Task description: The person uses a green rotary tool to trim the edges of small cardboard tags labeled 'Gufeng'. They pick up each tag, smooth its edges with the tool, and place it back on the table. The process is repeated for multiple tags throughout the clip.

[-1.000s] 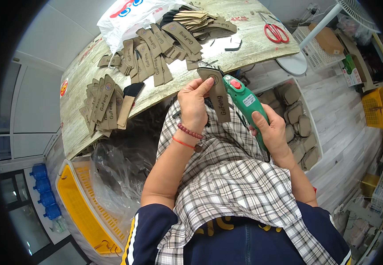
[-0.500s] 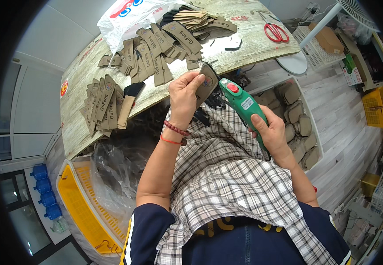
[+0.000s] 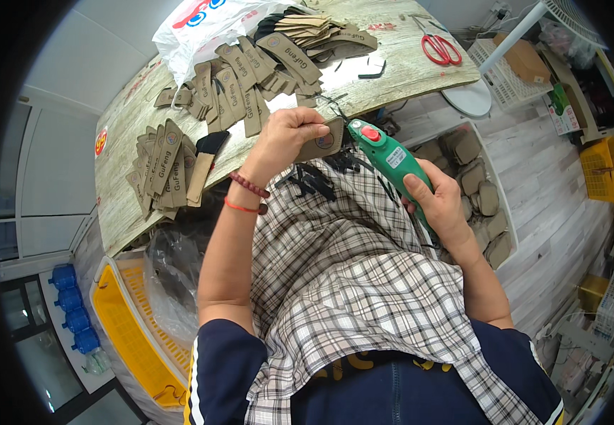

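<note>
Moved to the left since a moment ago: left hand [image 3: 285, 142] and brown strap [image 3: 329, 144], with the strap turned more sideways. Pinched between left thumb and fingers, with one round end sticking out to the right. Held in the right hand [image 3: 435, 202], with fingers wrapped around it: a green tool [image 3: 389, 157], nose just beside the strap. Below the left grip, black scraps [image 3: 309, 180] on the checked apron [image 3: 363, 297]; past it, more brown straps [image 3: 233, 93] on the table [image 3: 406, 76].
</note>
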### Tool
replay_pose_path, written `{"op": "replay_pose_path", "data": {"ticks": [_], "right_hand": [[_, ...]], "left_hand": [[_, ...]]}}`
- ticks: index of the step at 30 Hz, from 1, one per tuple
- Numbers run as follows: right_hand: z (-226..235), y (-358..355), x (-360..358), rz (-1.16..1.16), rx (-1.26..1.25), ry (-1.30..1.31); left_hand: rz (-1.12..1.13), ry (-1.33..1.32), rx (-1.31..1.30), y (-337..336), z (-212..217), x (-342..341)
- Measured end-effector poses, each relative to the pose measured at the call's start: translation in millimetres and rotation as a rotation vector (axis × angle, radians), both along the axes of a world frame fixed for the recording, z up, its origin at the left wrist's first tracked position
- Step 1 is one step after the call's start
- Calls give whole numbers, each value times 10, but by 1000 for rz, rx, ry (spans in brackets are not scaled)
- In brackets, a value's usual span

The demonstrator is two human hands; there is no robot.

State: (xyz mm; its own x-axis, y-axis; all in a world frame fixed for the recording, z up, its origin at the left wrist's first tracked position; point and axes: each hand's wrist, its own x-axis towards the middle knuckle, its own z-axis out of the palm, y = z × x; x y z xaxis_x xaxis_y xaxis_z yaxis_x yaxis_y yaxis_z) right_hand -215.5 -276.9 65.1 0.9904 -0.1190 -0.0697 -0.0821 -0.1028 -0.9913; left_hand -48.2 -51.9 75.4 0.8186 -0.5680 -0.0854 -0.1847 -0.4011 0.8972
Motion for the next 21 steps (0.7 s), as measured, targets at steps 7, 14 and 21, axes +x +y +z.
{"op": "replay_pose_path", "data": {"ticks": [7, 14, 21], "right_hand": [[-91, 28, -3, -1, 31, 19], [-45, 70, 46, 0, 29, 15], [-23, 43, -4, -118, 23, 27]], "left_hand": [[-227, -146, 196, 49, 246, 242], [-249, -31, 138, -31, 198, 185], [457, -48, -487, 264, -52, 308]]}}
